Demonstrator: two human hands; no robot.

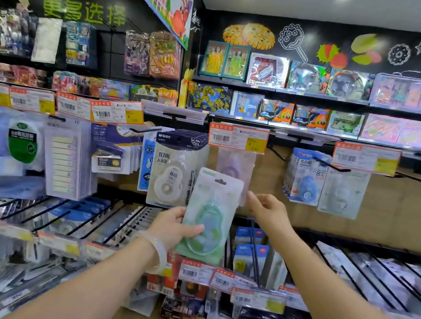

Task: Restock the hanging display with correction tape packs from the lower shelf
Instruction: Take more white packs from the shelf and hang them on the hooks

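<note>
My left hand (pixel 173 228) grips a green correction tape pack (pixel 210 215) by its lower left side, thumb across the front, and holds it upright in front of the hanging display. My right hand (pixel 267 209) reaches behind the pack's right edge towards a pale purple pack (pixel 235 168) that hangs on a peg under a price tag (pixel 238 137). The fingertips touch or pinch that purple pack's lower corner; I cannot tell which. A stack of white and navy 30-metre tape packs (pixel 173 170) hangs just to the left.
Blue tape packs (pixel 305 180) and a pale pack (pixel 343 195) hang on pegs to the right. The lower shelf (pixel 351 263) has black wire dividers with more packs lying in rows. Stationery hangs at left; toy boxes fill the upper shelves.
</note>
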